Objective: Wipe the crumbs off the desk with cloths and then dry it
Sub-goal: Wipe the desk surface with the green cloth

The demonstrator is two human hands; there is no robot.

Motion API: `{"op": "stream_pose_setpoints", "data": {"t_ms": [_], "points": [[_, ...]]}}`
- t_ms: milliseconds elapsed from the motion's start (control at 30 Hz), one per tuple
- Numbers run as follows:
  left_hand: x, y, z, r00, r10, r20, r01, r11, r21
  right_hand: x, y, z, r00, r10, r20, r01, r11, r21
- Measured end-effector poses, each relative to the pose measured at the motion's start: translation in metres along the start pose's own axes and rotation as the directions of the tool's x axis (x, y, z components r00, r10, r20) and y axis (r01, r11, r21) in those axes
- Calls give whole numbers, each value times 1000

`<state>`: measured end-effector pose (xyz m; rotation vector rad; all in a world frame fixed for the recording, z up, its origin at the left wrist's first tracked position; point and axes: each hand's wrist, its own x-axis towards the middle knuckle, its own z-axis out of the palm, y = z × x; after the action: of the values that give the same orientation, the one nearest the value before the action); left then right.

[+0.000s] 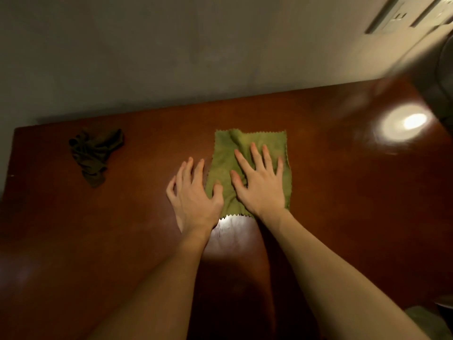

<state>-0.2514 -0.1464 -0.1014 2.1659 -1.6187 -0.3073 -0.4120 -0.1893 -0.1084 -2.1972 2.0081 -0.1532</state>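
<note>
Evenly spread: both hands settle the green cloth for a wipe

Far left on the desk [343,192], a dark cloth [94,157] lies crumpled in a heap, well apart from both hands. Untouched, it is probably set aside for the other half of the job, though which cloth wipes and which dries cannot be told. Toward the middle, the left hand [193,192] rests mostly on bare wood just beside the left edge of the green cloth [225,153]. Its fingers are loosely bent and hold nothing. Only its thumb touches the fabric, seemingly to pin that edge so the cloth does not bunch or slide. The green cloth lies opened out near the middle of the desk, with one soft ridge running under the hands. On it the right hand [261,182] lies palm down, fingers straight and fanned, pressing rather than gripping. A wide flat palm gives the most contact for pushing the cloth across the surface. Crumbs are too small to make out. To the right, bare polished wood carries a bright glare [407,122]. Another pale sheen [235,224] sits at the cloth's near edge; whether that is wetness or reflection cannot be told.
</note>
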Motion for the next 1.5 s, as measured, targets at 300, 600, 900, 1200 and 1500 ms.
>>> {"op": "stream_pose_setpoints", "data": {"t_ms": [300,600,900,1200,1500], "points": [[0,1,1,1000,9,13,-9,999,34,-49,-8,4,999,32,-44,-31,999,17],[0,1,0,1000,13,18,-14,999,29,-28,-7,5,996,31,-89,-27,999,42],[1,0,-3,989,47,141,-64,991,117,-80,-7,6,992,90,-87,-91,996,-9],[5,-4,-6,973,70,219,-100,987,129,-78,-7,5,994,75,-77,-75,997,2],[8,-5,-18,938,65,342,-92,994,63,-222,24,-5,999,-47,13,47,999,-27]]}}
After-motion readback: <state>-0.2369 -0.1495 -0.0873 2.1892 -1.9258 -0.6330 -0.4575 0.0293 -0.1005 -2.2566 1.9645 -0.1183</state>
